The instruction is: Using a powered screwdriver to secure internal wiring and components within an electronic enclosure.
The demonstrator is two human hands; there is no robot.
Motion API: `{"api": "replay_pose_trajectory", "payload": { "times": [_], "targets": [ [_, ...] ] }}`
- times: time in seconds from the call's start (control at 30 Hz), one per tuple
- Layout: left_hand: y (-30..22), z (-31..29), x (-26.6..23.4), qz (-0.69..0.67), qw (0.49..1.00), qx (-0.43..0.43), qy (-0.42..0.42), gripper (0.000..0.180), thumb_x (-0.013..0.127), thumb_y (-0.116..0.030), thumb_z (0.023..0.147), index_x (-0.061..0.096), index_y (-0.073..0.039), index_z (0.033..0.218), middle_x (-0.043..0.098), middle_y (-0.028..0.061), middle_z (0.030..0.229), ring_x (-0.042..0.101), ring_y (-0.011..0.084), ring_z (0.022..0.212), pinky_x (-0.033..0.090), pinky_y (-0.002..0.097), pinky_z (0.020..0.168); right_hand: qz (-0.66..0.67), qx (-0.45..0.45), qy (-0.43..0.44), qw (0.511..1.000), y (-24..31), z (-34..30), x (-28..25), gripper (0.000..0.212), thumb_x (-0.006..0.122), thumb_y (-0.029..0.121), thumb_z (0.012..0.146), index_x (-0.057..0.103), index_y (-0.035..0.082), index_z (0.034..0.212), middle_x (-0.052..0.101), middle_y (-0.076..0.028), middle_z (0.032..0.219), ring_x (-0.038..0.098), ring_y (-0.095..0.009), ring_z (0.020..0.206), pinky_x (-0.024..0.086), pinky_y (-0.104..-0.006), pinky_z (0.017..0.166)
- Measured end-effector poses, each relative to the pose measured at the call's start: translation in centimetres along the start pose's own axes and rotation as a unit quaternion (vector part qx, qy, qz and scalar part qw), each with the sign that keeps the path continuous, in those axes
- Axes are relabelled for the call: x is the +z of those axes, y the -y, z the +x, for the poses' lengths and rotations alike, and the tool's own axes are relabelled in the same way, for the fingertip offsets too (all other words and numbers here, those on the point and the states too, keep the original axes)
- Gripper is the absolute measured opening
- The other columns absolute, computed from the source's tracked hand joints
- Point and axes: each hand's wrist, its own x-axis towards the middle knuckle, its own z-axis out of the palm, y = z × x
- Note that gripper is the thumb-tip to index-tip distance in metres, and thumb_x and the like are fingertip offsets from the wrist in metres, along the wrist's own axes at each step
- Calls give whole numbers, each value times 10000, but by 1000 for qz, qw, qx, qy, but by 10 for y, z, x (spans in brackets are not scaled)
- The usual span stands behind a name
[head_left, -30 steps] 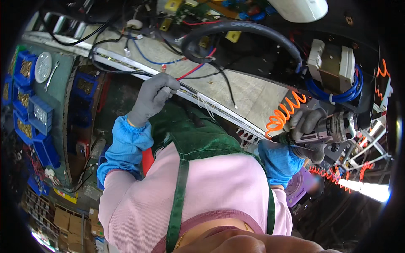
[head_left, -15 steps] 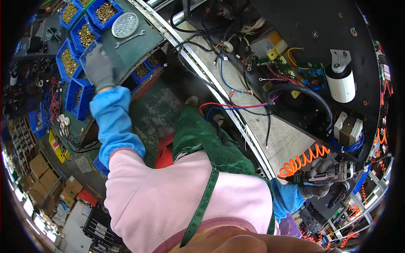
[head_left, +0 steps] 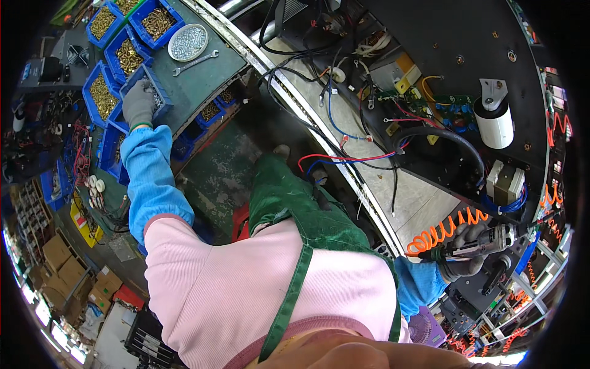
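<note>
My left hand (head_left: 139, 106), in a grey glove, reaches into a blue bin (head_left: 161, 106) that holds small silver fasteners. Its fingertips are down among the contents, so their grip is hidden. Around that bin, several other blue bins (head_left: 92, 114) hold brass-coloured screws (head_left: 129, 58). Off to the right, my gloved right hand (head_left: 462, 267) is wrapped around a grey and black pneumatic screwdriver (head_left: 485, 241). An orange coiled hose (head_left: 445, 232) runs up to the tool's rear end, and its front points right.
A round dish of silver parts (head_left: 188, 42) and a wrench (head_left: 195, 63) lie on the green bench (head_left: 215, 80). To the right stands a black cabinet panel (head_left: 448, 74) with loose cables, a white cylinder (head_left: 494, 126) and a transformer (head_left: 505, 183). A white rail (head_left: 319, 129) crosses between.
My left hand has shifted slightly down and left, and its fingers are now inside the blue bin, whose silver contents show. My right hand still holds the screwdriver in nearly the same place.
</note>
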Motion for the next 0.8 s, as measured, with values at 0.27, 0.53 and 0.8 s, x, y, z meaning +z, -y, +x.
{"api": "replay_pose_trajectory", "payload": {
  "times": [0.27, 0.53, 0.8],
  "targets": [
    [56, 34, 53, -51, 979, 91, -174, 318, 426, -183, 873, 610, -200, 1133, 651, 140, 1018, 622, 311, 923, 479, 390, 775, 128, 98, 110, 981, -4, 7, -35, 554, 715, 467, 723, 466, 87, 1040, 467, -25, 673, 441, -135, 495, 419, -317, 507],
    [-170, -125, -73, -552, 783, 279, -63, 235, 582, -80, 868, 621, -16, 1090, 654, 100, 1004, 614, 180, 914, 486, 282, 812, 92, 33, 50, 994, 7, 6, 11, 652, 811, 360, 624, 478, -31, 1025, 546, -101, 706, 585, -187, 507, 544, -403, 623],
    [-368, -304, -51, -583, 450, 593, 325, 169, 641, -122, 780, 672, -62, 935, 629, 95, 852, 599, 225, 771, 477, 322, 684, 155, 36, 82, 984, 1, 5, -8, 674, 835, 338, 620, 500, -31, 1075, 558, -118, 697, 603, -194, 525, 557, -408, 646]
  ]
}}
